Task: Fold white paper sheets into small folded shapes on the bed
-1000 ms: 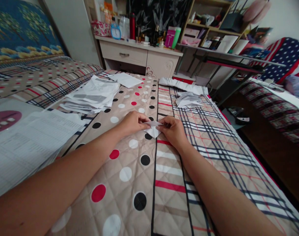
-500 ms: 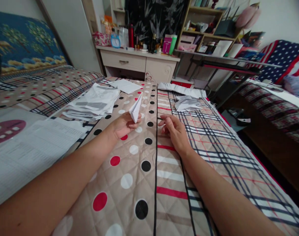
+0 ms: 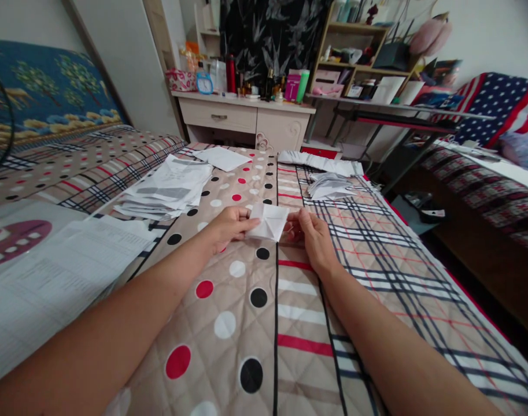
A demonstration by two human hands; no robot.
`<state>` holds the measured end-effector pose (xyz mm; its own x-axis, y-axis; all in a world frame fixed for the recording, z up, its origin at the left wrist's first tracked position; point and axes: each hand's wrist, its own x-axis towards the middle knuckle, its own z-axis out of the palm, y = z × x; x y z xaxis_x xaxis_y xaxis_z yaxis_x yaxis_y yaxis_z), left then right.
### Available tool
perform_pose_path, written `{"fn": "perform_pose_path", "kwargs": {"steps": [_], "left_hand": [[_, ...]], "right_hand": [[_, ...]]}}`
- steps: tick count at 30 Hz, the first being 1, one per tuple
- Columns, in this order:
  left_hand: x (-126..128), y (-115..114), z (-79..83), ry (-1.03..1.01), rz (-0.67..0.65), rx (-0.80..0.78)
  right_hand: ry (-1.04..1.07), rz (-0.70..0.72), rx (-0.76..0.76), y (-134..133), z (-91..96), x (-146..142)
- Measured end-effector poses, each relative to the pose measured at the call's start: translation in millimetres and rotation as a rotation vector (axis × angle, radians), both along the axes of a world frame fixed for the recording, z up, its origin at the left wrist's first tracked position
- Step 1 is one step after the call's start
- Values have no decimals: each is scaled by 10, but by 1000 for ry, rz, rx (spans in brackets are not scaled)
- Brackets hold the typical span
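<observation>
A small folded white paper [image 3: 269,221] with creases across it is held just above the quilted bed cover [image 3: 255,323]. My left hand [image 3: 231,224] pinches its left edge with thumb and fingers. My right hand [image 3: 311,231] pinches its right edge, fingers curled. Both forearms reach in from the bottom of the view.
A loose pile of printed sheets [image 3: 168,188] lies to the left, a single sheet [image 3: 222,157] beyond it. Folded white papers [image 3: 331,185] sit at the right, more along the far edge [image 3: 316,162]. Large sheets [image 3: 51,277] lie near left. A cluttered dresser [image 3: 246,112] stands behind.
My left hand had lifted the folded paper alone while the right hand rested open on the cover. Now the paper is lowered and opened out flatter, and both hands grip it.
</observation>
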<state>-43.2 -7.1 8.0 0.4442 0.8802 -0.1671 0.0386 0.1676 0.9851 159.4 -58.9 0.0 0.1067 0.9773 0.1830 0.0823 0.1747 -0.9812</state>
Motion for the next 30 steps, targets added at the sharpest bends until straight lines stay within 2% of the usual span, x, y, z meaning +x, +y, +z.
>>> {"fn": "perform_pose_path", "kwargs": {"steps": [3,6,9,16,21,24,30], "left_hand": [[75,-36,-19,254,-20,252],[110,-51,-27,377,-76,445],[111,-27,-45,395,-99,473],[142,33,-71,396,13,536],[100,23,-84,347,-85,544],[43,14,-92,314,-119,554],[-7,-8,-58,329,-171,801]], "right_hand": [[-109,-46,1,44,-25,30],[-334,-19,35,75,-59,41],[-498,22,50,91,-85,48],[-586,138,16,108,-44,98],[-542,226,61,116,-25,118],[-480,226,113,97,-34,110],[-555,227,269,33,-38,94]]}}
